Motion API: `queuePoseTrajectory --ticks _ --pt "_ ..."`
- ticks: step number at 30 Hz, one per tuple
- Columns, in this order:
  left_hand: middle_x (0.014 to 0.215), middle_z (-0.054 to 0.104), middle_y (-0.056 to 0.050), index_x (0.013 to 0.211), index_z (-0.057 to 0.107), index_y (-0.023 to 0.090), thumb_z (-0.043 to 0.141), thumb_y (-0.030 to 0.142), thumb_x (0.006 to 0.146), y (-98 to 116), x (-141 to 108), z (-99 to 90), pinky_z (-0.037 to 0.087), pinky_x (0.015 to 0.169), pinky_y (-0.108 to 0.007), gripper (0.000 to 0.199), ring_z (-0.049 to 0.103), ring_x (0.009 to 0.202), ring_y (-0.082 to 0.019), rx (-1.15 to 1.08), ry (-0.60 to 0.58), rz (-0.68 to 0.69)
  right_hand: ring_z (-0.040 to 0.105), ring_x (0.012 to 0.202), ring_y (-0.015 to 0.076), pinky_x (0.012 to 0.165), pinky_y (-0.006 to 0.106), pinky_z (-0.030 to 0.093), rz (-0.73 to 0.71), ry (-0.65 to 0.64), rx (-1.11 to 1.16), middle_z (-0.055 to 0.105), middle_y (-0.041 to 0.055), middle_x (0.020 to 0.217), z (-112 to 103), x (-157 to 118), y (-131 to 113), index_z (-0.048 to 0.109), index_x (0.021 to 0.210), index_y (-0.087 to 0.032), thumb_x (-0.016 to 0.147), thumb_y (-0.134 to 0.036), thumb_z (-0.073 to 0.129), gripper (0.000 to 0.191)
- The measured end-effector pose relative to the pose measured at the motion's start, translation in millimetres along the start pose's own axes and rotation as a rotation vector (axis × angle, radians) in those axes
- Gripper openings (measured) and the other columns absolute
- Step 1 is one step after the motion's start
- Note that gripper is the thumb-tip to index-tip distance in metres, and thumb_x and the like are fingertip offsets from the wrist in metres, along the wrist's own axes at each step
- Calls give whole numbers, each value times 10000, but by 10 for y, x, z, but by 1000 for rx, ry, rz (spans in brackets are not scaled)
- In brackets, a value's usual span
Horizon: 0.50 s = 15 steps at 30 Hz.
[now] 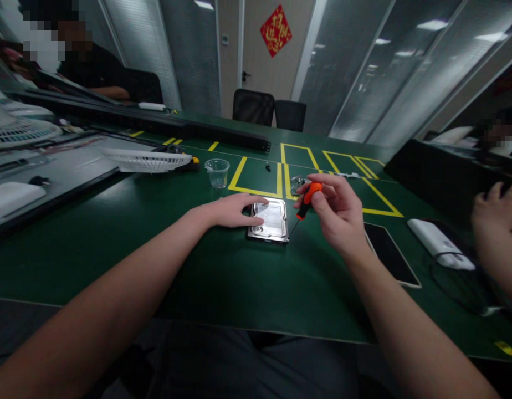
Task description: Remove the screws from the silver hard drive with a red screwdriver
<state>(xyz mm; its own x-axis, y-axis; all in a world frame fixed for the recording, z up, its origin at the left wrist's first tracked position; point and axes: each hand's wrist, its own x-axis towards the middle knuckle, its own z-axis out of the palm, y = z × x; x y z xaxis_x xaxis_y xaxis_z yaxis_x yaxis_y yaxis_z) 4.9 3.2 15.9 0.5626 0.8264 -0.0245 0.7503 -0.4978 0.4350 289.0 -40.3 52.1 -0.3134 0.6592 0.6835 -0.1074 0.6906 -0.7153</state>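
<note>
A silver hard drive (pixel 275 216) lies flat on the green table in front of me. My left hand (pixel 235 210) holds it from its left side, thumb and fingers reaching over the top face. In my right hand (pixel 339 208) is a screwdriver (pixel 309 200) with an orange and black handle, pinched between thumb and fingers. Its thin shaft slants down to the left, and the tip is at the drive's near right corner; whether it sits in a screw is too small to tell. Just behind the right fingers are small clear and metallic bits (pixel 296 184), partly hidden.
A clear plastic cup (pixel 218 174) stands behind my left hand, near a white fan grille (pixel 148 159). Yellow tape rectangles (pixel 260 193) mark the table. On the right lie a tablet (pixel 391 255), a white power bank (pixel 441 244) with a cable, and another person's hand (pixel 499 208).
</note>
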Motion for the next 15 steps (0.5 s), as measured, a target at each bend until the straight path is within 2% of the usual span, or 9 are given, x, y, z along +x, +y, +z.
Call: queuePoseTrajectory --ticks 5,10,15 --pt "1623 576 -102 1694 453 386 598 768 972 12 -4 -12 480 1136 -441 830 597 1395 -338 1 -18 -14 805 971 180 815 343 687 13 30 -3 805 32 1195 9 -2 1 719 1247 -314 1022 -349 783 237" --pt "1622 569 -109 1692 457 383 622 763 964 27 -6 -31 484 1131 -440 837 597 1390 -343 -5 -24 -24 802 907 165 765 324 678 15 22 -33 812 29 1163 23 -1 -18 704 1257 -309 1024 -335 779 246" --pt "1582 584 -122 1690 452 393 615 785 962 1 -8 -32 502 1089 -442 842 616 1350 -348 -17 -30 -40 801 886 167 798 350 683 30 14 -53 818 32 1160 23 -2 -40 696 1283 -313 1026 -329 772 268"
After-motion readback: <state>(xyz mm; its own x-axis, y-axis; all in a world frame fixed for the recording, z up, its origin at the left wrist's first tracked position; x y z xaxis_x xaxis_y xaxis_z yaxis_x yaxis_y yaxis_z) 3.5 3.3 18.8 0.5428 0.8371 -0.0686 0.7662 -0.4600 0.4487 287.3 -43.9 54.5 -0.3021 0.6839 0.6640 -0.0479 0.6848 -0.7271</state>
